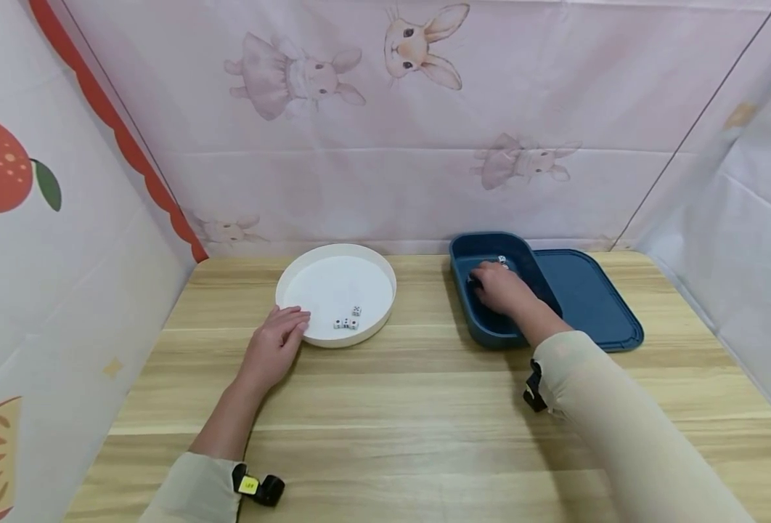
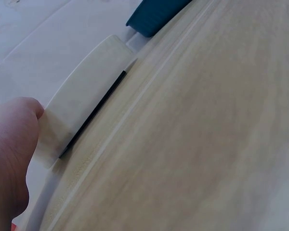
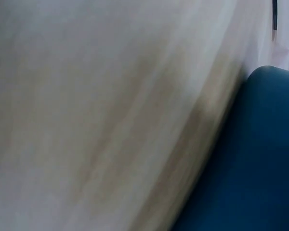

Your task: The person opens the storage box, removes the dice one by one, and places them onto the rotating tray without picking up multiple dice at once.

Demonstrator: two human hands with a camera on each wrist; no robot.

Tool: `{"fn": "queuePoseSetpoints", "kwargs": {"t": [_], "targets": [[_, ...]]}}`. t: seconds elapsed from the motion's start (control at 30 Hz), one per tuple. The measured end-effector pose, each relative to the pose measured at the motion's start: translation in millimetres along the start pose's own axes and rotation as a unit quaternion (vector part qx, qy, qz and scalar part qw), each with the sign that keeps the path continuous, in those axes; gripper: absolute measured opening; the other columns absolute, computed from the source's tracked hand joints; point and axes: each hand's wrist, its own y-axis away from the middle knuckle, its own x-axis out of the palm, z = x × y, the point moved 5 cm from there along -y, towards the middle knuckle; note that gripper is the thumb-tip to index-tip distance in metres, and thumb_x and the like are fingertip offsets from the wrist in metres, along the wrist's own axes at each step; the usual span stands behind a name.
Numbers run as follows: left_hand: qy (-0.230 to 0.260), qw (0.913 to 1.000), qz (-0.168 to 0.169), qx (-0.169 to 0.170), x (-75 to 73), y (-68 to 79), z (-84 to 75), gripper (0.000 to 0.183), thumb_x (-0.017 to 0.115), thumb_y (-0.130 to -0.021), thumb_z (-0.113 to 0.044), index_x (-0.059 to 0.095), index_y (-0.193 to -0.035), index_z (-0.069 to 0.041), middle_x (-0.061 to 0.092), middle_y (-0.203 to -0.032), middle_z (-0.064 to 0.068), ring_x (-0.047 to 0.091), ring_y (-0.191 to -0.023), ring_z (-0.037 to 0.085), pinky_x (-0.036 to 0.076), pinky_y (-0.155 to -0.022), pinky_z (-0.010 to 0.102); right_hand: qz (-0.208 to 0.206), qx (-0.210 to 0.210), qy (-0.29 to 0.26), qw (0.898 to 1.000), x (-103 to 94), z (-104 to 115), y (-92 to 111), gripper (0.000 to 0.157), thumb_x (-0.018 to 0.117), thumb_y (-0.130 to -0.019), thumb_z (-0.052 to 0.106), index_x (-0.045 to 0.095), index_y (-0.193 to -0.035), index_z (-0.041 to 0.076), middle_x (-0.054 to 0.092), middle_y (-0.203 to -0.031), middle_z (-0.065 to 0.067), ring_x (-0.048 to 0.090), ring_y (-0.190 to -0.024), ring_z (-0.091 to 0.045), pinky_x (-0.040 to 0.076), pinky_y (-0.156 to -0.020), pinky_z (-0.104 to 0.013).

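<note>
My left hand rests at the near left rim of a round white tray, its fingertips just over the edge. In the left wrist view that hand touches the top of the tray's side wall. Several white dice lie in the tray, toward its near right side. My right hand reaches down into a dark blue rectangular box, with its fingertips low inside. A white die shows just beyond the hand. Whether the fingers hold a die, I cannot tell.
A flat blue lid lies on the wooden table right beside the box. Behind the table hangs a pink cloth with rabbit prints, and white printed cloths stand at both sides. The right wrist view shows the box's outer wall.
</note>
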Motion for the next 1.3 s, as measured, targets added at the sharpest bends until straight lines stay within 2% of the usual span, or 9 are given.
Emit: {"fn": "queuePoseSetpoints", "kwargs": {"t": [0.13,0.4,0.6,0.73,0.87,0.97,1.07,1.2,1.3], "targets": [[0.003,1.0,-0.001,-0.002,-0.4,-0.3,0.0,0.027,0.057,-0.1,-0.017,0.07,-0.118,-0.002,0.068,-0.124,0.013,0.056,-0.128,0.03,0.023,-0.122,0.052,-0.006,0.007,-0.015,1.0,-3.3,0,-3,0.022,0.065,-0.094,0.015,0.07,-0.109,0.001,0.067,-0.107,-0.016,0.063,-0.1,-0.032,0.055,-0.089,-0.049],[0.004,1.0,-0.008,0.003,-3.1,-2.5,0.4,0.027,0.057,-0.1,-0.017,0.07,-0.118,-0.002,0.069,-0.123,0.013,0.056,-0.127,0.03,0.024,-0.123,0.05,0.032,0.023,-0.034,0.999,-9.5,2,-9,0.023,0.065,-0.093,0.014,0.071,-0.11,0.0,0.07,-0.109,-0.017,0.066,-0.101,-0.031,0.056,-0.09,-0.049],[0.005,0.9999,-0.011,0.004,-4.4,-2.7,1.4,0.027,0.057,-0.1,-0.017,0.07,-0.118,-0.002,0.069,-0.123,0.012,0.056,-0.127,0.03,0.024,-0.122,0.052,0.071,0.031,-0.022,0.997,-11.4,10,-15,0.018,0.061,-0.094,0.011,0.07,-0.103,-0.001,0.068,-0.1,-0.016,0.063,-0.086,-0.026,0.057,-0.079,-0.045],[0.006,0.9999,-0.012,0.001,-4.1,-2.5,2.8,0.027,0.057,-0.1,-0.018,0.07,-0.118,-0.002,0.069,-0.123,0.012,0.056,-0.128,0.029,0.024,-0.122,0.052,0.071,0.034,-0.015,0.997,-11.1,12,-15,0.016,0.06,-0.095,0.012,0.07,-0.101,0.0,0.066,-0.096,-0.014,0.061,-0.082,-0.025,0.056,-0.075,-0.043],[0.006,0.9999,-0.008,-0.003,-2.1,-1.8,3.9,0.027,0.057,-0.1,-0.018,0.071,-0.118,-0.003,0.069,-0.123,0.01,0.056,-0.128,0.028,0.024,-0.123,0.05,0.061,0.034,-0.025,0.997,-8.6,9,-12,0.019,0.062,-0.094,0.013,0.072,-0.104,0.0,0.07,-0.102,-0.015,0.065,-0.09,-0.027,0.057,-0.082,-0.046],[0.004,1.0,-0.005,-0.002,-0.6,-1.6,4.1,0.027,0.058,-0.1,-0.018,0.071,-0.118,-0.004,0.069,-0.123,0.009,0.056,-0.128,0.027,0.024,-0.123,0.05,0.041,0.047,-0.048,0.997,-8.7,6,-8,0.022,0.063,-0.093,0.016,0.073,-0.107,0.001,0.071,-0.107,-0.016,0.066,-0.098,-0.029,0.057,-0.088,-0.048],[0.003,1.0,-0.007,0.003,0.0,-1.8,4.1,0.026,0.058,-0.1,-0.017,0.071,-0.118,-0.003,0.069,-0.122,0.01,0.056,-0.128,0.027,0.025,-0.122,0.049,-0.002,0.077,-0.085,0.993,-14.1,2,-4,0.024,0.065,-0.092,0.02,0.074,-0.107,0.003,0.071,-0.108,-0.015,0.066,-0.099,-0.029,0.057,-0.087,-0.048],[0.007,0.9999,-0.011,0.007,-1.1,-1.5,3.7,0.026,0.059,-0.099,-0.016,0.071,-0.116,-0.002,0.07,-0.121,0.011,0.057,-0.127,0.028,0.025,-0.123,0.048,-0.082,0.109,-0.151,0.979,-28.7,6,0,0.025,0.067,-0.091,0.024,0.075,-0.104,0.005,0.07,-0.109,-0.013,0.064,-0.099,-0.028,0.057,-0.085,-0.047],[0.01,0.9998,-0.015,0.008,-2.6,-1.5,4.2,0.026,0.058,-0.099,-0.016,0.071,-0.116,-0.002,0.07,-0.121,0.011,0.057,-0.127,0.029,0.024,-0.123,0.048,-0.139,0.105,-0.183,0.967,-40.9,18,0,0.025,0.067,-0.091,0.026,0.075,-0.104,0.006,0.07,-0.11,-0.011,0.064,-0.102,-0.028,0.056,-0.087,-0.048]]}}
